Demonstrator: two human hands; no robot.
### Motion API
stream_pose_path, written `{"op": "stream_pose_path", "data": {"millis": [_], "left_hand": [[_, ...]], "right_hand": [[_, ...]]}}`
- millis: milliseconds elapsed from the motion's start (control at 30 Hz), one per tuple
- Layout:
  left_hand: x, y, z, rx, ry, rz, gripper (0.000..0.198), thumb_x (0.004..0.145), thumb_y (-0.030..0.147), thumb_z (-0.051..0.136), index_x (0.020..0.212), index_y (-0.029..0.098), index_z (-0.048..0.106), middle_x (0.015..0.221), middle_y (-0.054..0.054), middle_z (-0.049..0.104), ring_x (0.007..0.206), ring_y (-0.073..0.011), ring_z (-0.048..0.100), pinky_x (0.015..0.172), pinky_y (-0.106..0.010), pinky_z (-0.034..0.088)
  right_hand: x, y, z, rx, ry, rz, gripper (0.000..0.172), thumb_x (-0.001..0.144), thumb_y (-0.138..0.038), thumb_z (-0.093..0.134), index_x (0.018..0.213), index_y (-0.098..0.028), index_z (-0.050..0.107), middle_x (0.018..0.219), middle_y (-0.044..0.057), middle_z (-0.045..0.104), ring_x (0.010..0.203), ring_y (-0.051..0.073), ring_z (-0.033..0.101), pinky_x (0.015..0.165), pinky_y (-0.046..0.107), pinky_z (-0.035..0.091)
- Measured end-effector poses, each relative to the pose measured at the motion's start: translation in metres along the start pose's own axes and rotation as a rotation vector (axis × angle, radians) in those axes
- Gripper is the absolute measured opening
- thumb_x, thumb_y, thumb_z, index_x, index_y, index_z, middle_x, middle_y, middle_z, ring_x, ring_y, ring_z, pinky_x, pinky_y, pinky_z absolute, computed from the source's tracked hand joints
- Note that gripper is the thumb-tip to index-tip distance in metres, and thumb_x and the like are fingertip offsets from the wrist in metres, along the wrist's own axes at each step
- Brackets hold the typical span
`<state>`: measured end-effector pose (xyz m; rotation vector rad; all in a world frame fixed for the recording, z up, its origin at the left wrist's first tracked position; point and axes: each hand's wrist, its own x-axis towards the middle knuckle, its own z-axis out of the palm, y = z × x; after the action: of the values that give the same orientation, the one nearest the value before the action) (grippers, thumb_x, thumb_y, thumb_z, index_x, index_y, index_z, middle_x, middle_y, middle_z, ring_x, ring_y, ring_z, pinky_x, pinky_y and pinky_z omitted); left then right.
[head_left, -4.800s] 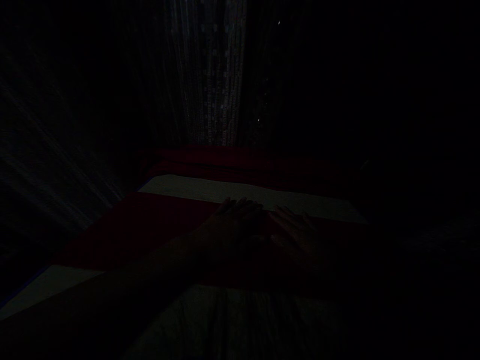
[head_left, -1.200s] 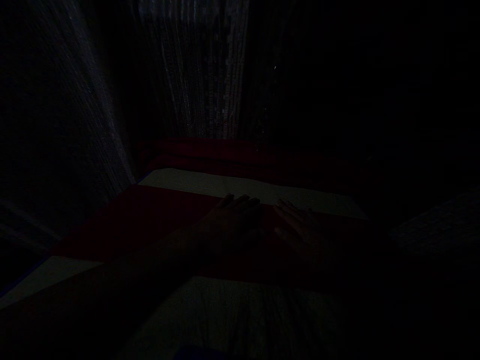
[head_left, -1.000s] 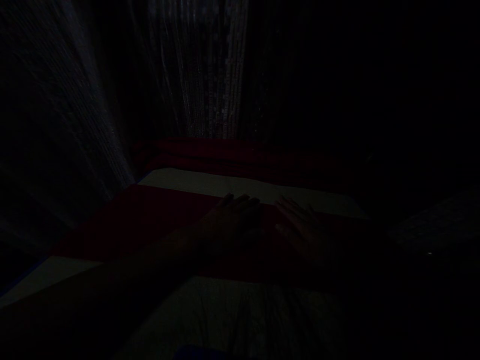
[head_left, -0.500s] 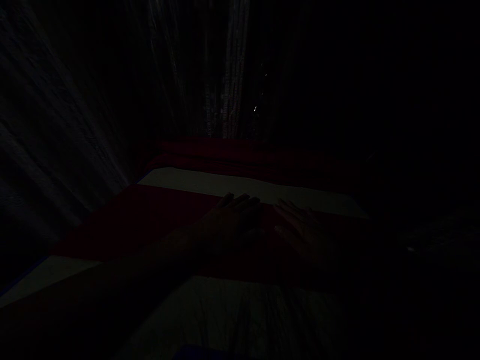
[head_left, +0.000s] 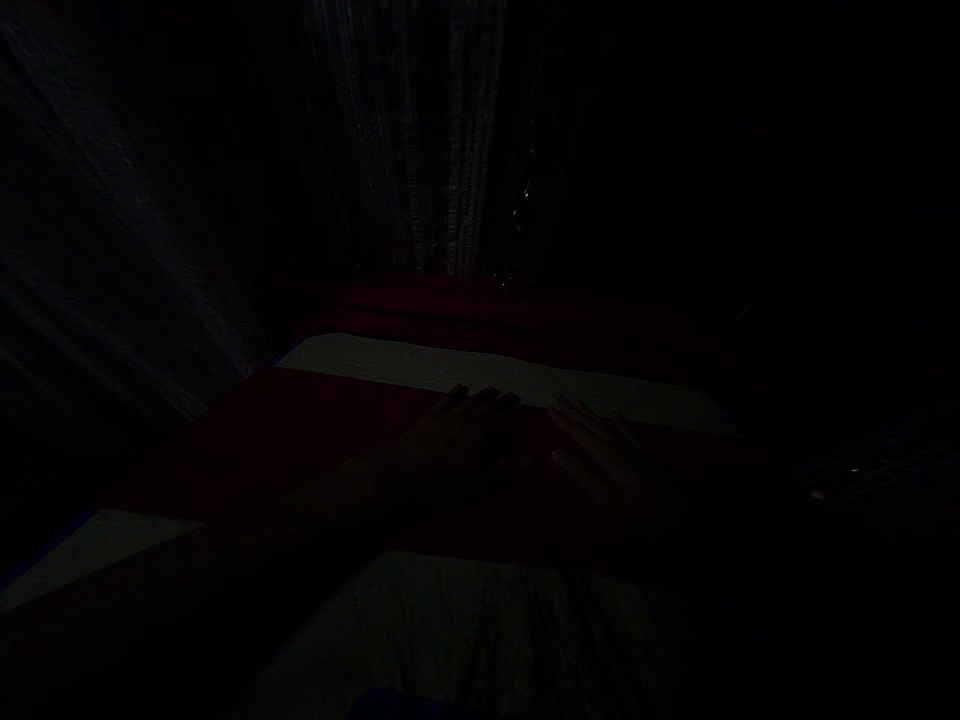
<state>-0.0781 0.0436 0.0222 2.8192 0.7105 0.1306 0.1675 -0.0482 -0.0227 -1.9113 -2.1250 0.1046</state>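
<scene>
The scene is very dark. My left hand (head_left: 457, 440) lies flat, palm down, fingers stretched out, on a dark red cloth (head_left: 285, 430) spread across a pale surface (head_left: 450, 370). My right hand (head_left: 607, 460) rests flat on the same red cloth just to the right, fingers apart. Neither hand holds anything. My left forearm runs back toward the lower left.
More dark red fabric (head_left: 480, 310) lies folded behind the pale strip. A pale patterned curtain (head_left: 442, 150) hangs at the back, and drapery (head_left: 112, 280) falls at the left. The right side is too dark to make out.
Both hands stay flat on the red cloth in nearly the same place. The curtain and drapery shift slightly between frames.
</scene>
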Motion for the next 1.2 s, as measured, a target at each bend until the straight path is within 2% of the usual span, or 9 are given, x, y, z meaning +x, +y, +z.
{"op": "stream_pose_path", "data": {"millis": [267, 433, 633, 800, 967, 1200], "left_hand": [[-0.0007, -0.0043, 0.0043, -0.008, 0.029, 0.030, 0.072, 0.104, 0.065, 0.030, 0.159, 0.019, 0.035, 0.169, -0.007, 0.019, 0.159, -0.0309, 0.014, 0.129, -0.061, 0.011], [-0.0003, -0.0045, 0.0059, -0.013, 0.031, 0.033, 0.071, 0.105, 0.064, 0.031, 0.159, 0.019, 0.036, 0.169, -0.008, 0.021, 0.158, -0.0319, 0.016, 0.128, -0.062, 0.012], [-0.0014, -0.0056, 0.0057, -0.015, 0.045, 0.049, 0.072, 0.105, 0.065, 0.029, 0.159, 0.018, 0.035, 0.169, -0.009, 0.022, 0.158, -0.0330, 0.017, 0.128, -0.063, 0.013], [-0.0006, -0.0023, 0.0026, 0.000, 0.015, 0.026, 0.071, 0.105, 0.062, 0.032, 0.160, 0.018, 0.034, 0.169, -0.008, 0.020, 0.158, -0.0326, 0.016, 0.128, -0.062, 0.012], [-0.0004, -0.0021, 0.0037, -0.018, 0.022, 0.024, 0.073, 0.104, 0.065, 0.030, 0.160, 0.018, 0.034, 0.169, -0.008, 0.020, 0.158, -0.0320, 0.015, 0.129, -0.061, 0.011], [-0.0010, -0.0038, 0.0040, -0.014, 0.022, 0.027, 0.072, 0.104, 0.065, 0.031, 0.160, 0.019, 0.034, 0.169, -0.007, 0.020, 0.158, -0.0310, 0.016, 0.129, -0.061, 0.013]], "right_hand": [[0.0003, -0.0019, -0.0050, -0.009, -0.078, 0.029, 0.098, 0.093, -0.088, 0.001, 0.161, -0.025, 0.033, 0.165, -0.005, 0.019, 0.157, 0.018, 0.014, 0.131, 0.059, 0.008], [0.0003, -0.0028, -0.0026, -0.025, -0.050, 0.021, 0.100, 0.093, -0.087, -0.002, 0.160, -0.023, 0.036, 0.164, -0.004, 0.022, 0.157, 0.018, 0.016, 0.131, 0.058, 0.010], [-0.0016, 0.0005, 0.0026, -0.019, 0.016, -0.010, 0.091, 0.097, -0.083, 0.004, 0.159, -0.025, 0.037, 0.164, -0.003, 0.025, 0.156, 0.018, 0.020, 0.130, 0.060, 0.012], [-0.0016, 0.0022, 0.0030, 0.002, 0.007, -0.030, 0.086, 0.100, -0.080, 0.009, 0.159, -0.023, 0.037, 0.164, 0.000, 0.024, 0.156, 0.021, 0.019, 0.129, 0.063, 0.012], [-0.0001, 0.0024, 0.0026, 0.014, 0.031, -0.027, 0.088, 0.099, -0.080, 0.009, 0.157, -0.021, 0.041, 0.162, 0.003, 0.030, 0.154, 0.024, 0.024, 0.128, 0.063, 0.015], [-0.0001, 0.0020, 0.0005, 0.021, -0.005, -0.014, 0.087, 0.099, -0.082, 0.010, 0.159, -0.025, 0.037, 0.163, -0.001, 0.026, 0.156, 0.022, 0.020, 0.129, 0.062, 0.012]]}}
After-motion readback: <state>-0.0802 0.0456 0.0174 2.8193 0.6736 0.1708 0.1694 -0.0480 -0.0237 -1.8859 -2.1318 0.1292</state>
